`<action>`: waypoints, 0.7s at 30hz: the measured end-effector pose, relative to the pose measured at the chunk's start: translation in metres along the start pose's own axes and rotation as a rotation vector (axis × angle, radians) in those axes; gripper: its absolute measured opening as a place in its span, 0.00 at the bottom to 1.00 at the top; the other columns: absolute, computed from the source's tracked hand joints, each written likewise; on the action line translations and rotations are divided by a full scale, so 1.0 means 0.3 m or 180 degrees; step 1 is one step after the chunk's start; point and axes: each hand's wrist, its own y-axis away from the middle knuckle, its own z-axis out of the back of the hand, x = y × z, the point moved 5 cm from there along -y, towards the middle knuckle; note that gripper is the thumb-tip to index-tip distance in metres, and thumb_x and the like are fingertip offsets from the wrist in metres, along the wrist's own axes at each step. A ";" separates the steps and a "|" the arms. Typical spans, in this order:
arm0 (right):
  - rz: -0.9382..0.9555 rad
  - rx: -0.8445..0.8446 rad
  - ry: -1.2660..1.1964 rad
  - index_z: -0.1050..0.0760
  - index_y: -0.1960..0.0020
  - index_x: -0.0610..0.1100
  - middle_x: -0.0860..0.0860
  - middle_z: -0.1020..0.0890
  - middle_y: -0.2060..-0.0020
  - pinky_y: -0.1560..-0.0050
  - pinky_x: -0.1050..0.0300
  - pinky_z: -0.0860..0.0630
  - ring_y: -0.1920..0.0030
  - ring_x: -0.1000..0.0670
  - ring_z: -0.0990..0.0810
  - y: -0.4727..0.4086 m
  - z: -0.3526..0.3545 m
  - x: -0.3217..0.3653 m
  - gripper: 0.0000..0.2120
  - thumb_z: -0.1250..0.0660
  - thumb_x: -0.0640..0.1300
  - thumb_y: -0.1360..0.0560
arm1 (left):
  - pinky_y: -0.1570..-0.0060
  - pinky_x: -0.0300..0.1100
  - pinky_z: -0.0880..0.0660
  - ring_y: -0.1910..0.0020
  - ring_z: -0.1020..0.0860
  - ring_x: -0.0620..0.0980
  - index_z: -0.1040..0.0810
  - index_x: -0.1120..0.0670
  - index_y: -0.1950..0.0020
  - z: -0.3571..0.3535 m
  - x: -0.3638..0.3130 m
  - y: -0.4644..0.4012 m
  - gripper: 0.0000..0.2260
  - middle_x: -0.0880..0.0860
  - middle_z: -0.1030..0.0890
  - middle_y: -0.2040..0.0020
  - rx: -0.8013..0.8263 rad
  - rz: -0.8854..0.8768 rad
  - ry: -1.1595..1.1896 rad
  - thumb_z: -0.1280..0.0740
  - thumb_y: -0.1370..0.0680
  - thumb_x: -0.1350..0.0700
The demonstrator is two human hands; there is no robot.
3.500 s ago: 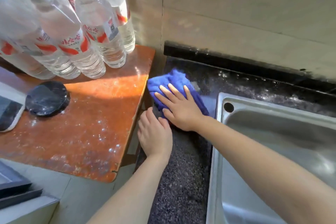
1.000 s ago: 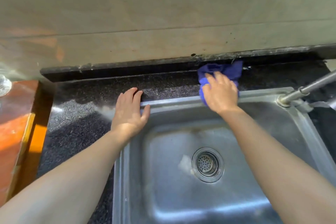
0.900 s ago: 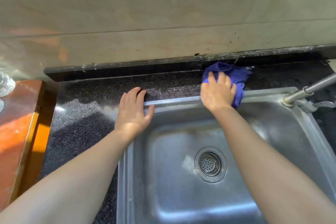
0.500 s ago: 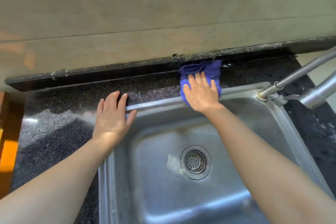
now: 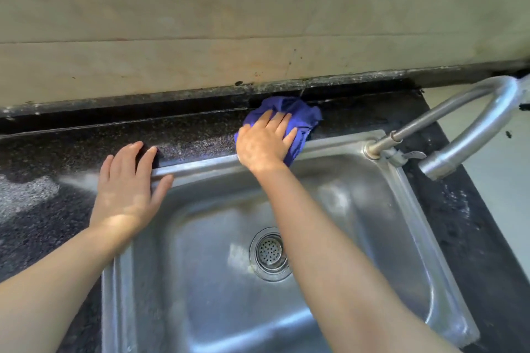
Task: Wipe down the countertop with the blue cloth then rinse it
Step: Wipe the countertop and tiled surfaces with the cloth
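The blue cloth (image 5: pixel 301 120) lies bunched on the narrow strip of dark speckled countertop (image 5: pixel 200 135) behind the steel sink (image 5: pixel 329 143). My right hand (image 5: pixel 265 142) presses flat on the cloth with straight fingers, its heel over the sink's back rim. My left hand (image 5: pixel 129 186) rests open and flat on the sink's back left corner, fingers reaching onto the countertop, holding nothing.
A curved steel faucet (image 5: pixel 470 129) rises from the sink's back right corner and bends toward the right. The drain strainer (image 5: pixel 269 252) sits in the basin's middle. A beige tiled wall (image 5: pixel 258 23) stands behind a low dark backsplash ledge. More dark counter runs along the right side.
My right hand has kept sliding the cloth left and right along the back strip of counter behind the sink. My left hand stays planted on the sink's corner. The view shifted right.
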 end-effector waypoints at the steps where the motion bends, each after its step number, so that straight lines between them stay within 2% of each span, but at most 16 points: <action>1: 0.0023 0.0028 0.0073 0.49 0.25 0.37 0.39 0.46 0.25 0.28 0.39 0.57 0.25 0.41 0.55 -0.037 0.019 -0.039 0.28 0.53 0.50 0.21 | 0.34 0.60 0.40 0.35 0.35 0.63 0.30 0.63 0.35 0.000 0.000 -0.001 0.28 0.64 0.31 0.36 0.0008 -0.0002 0.0015 0.45 0.26 0.44; 4: -0.0477 -0.0350 0.0406 0.42 0.28 0.37 0.40 0.39 0.28 0.29 0.38 0.49 0.26 0.39 0.48 -0.213 0.132 -0.306 0.29 0.55 0.50 0.24 | 0.35 0.60 0.38 0.36 0.34 0.63 0.29 0.63 0.35 0.002 0.002 -0.003 0.29 0.64 0.31 0.36 0.0002 -0.0016 0.0033 0.46 0.26 0.43; 6: -0.1147 -0.0433 0.0095 0.45 0.26 0.38 0.42 0.43 0.26 0.28 0.40 0.51 0.25 0.43 0.50 -0.307 0.211 -0.474 0.28 0.53 0.51 0.22 | 0.35 0.60 0.38 0.36 0.34 0.63 0.29 0.63 0.35 -0.001 0.003 -0.005 0.30 0.64 0.30 0.36 -0.0019 -0.0029 0.0033 0.47 0.26 0.42; 8: -0.1546 -0.0382 -0.0153 0.51 0.24 0.38 0.45 0.49 0.24 0.26 0.42 0.56 0.24 0.45 0.54 -0.335 0.235 -0.499 0.29 0.54 0.51 0.20 | 0.35 0.59 0.39 0.36 0.34 0.62 0.29 0.63 0.35 -0.006 0.005 -0.007 0.30 0.64 0.30 0.36 -0.0016 -0.0034 0.0023 0.48 0.25 0.42; 10: -0.1613 -0.0387 -0.0286 0.51 0.24 0.37 0.44 0.49 0.24 0.26 0.43 0.57 0.24 0.44 0.54 -0.310 0.200 -0.410 0.29 0.53 0.51 0.20 | 0.34 0.59 0.40 0.36 0.34 0.62 0.29 0.62 0.35 -0.006 0.006 -0.003 0.30 0.63 0.30 0.36 -0.0009 -0.0017 0.0029 0.49 0.25 0.42; 11: -0.1463 -0.0420 -0.0223 0.48 0.25 0.36 0.42 0.46 0.25 0.27 0.42 0.54 0.25 0.43 0.51 -0.270 0.172 -0.336 0.29 0.53 0.51 0.21 | 0.34 0.59 0.40 0.35 0.34 0.61 0.29 0.62 0.35 -0.005 0.006 -0.003 0.30 0.63 0.30 0.36 -0.0012 -0.0010 0.0040 0.49 0.25 0.42; 13: -0.0646 -0.0593 0.0142 0.39 0.29 0.36 0.40 0.36 0.29 0.29 0.42 0.46 0.28 0.42 0.42 -0.135 0.089 -0.155 0.27 0.53 0.50 0.23 | 0.33 0.58 0.41 0.35 0.34 0.61 0.29 0.62 0.35 -0.002 0.005 -0.001 0.30 0.63 0.30 0.36 0.0001 -0.0015 0.0064 0.49 0.25 0.42; 14: -0.0088 -0.0600 0.0274 0.38 0.29 0.37 0.41 0.35 0.30 0.29 0.43 0.45 0.29 0.42 0.41 -0.055 0.047 -0.062 0.26 0.51 0.49 0.23 | 0.33 0.58 0.41 0.35 0.34 0.62 0.29 0.62 0.35 -0.002 0.005 -0.001 0.30 0.63 0.30 0.36 0.0014 -0.0023 0.0060 0.49 0.26 0.42; 16: 0.0831 -0.0317 0.0278 0.42 0.27 0.42 0.44 0.38 0.27 0.28 0.46 0.49 0.26 0.46 0.44 0.063 -0.002 0.041 0.25 0.50 0.50 0.21 | 0.33 0.58 0.42 0.34 0.35 0.61 0.30 0.62 0.34 0.001 0.005 -0.001 0.29 0.63 0.31 0.35 0.0004 -0.0010 0.0065 0.47 0.25 0.42; 18: 0.1495 -0.0249 0.0290 0.37 0.28 0.46 0.47 0.33 0.30 0.30 0.49 0.44 0.29 0.48 0.38 0.039 0.042 0.009 0.24 0.52 0.51 0.22 | 0.32 0.57 0.43 0.34 0.35 0.61 0.30 0.61 0.34 0.005 0.004 0.000 0.26 0.62 0.31 0.34 -0.0008 0.0009 0.0102 0.43 0.24 0.44; 19: 0.1555 -0.0356 0.0330 0.32 0.32 0.46 0.47 0.28 0.35 0.33 0.48 0.39 0.32 0.48 0.33 -0.001 0.073 -0.061 0.24 0.54 0.52 0.24 | 0.31 0.57 0.43 0.33 0.35 0.61 0.30 0.61 0.33 0.003 0.005 0.000 0.25 0.62 0.31 0.34 -0.0032 0.0012 0.0125 0.41 0.23 0.45; 21: 0.1001 -0.0717 0.0371 0.29 0.37 0.44 0.45 0.26 0.40 0.38 0.45 0.35 0.37 0.44 0.29 -0.095 0.139 -0.255 0.26 0.56 0.52 0.27 | 0.31 0.56 0.43 0.33 0.35 0.60 0.30 0.61 0.33 0.005 0.005 0.001 0.26 0.62 0.31 0.34 -0.0095 -0.0006 0.0150 0.42 0.24 0.45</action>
